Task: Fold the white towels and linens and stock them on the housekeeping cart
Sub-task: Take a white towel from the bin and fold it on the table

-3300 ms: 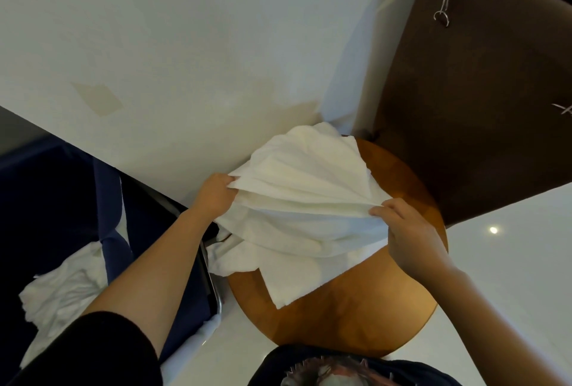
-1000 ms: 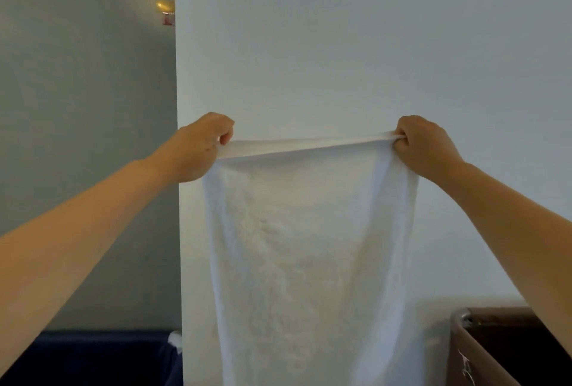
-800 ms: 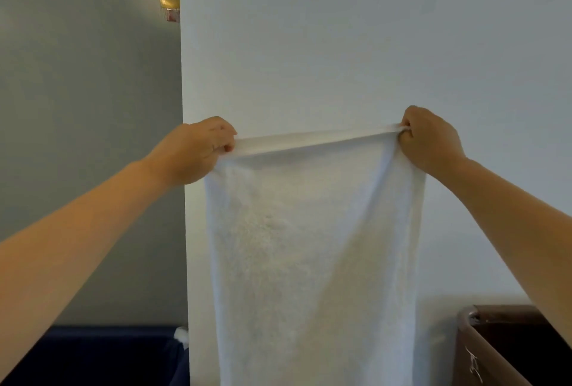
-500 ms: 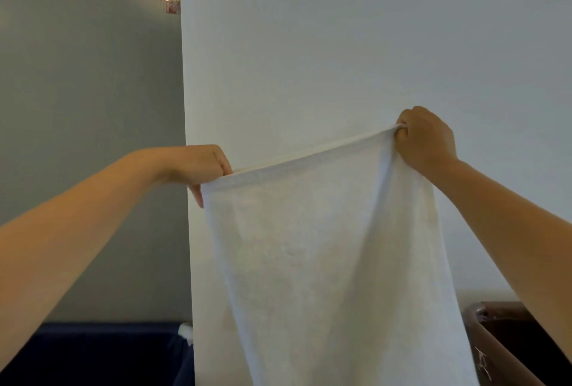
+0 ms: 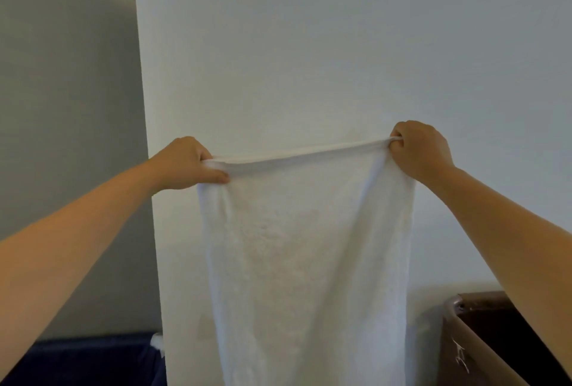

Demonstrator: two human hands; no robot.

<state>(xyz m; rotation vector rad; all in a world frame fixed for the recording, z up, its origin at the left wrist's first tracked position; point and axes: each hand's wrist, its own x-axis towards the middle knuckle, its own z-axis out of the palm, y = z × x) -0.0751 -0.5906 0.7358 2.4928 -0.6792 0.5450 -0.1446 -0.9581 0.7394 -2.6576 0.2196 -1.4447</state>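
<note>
I am pinching the white towel's (image 5: 306,262) top corners with my left hand (image 5: 185,164) and right hand (image 5: 421,150) before the wall (image 5: 309,45); a weak pinch could drop one corner.

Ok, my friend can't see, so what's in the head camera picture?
The left hand and right hand grip a white towel by its top corners, letting it hang before a white wall. A dark blue bin sits lower left, a brown bin lower right.
</note>
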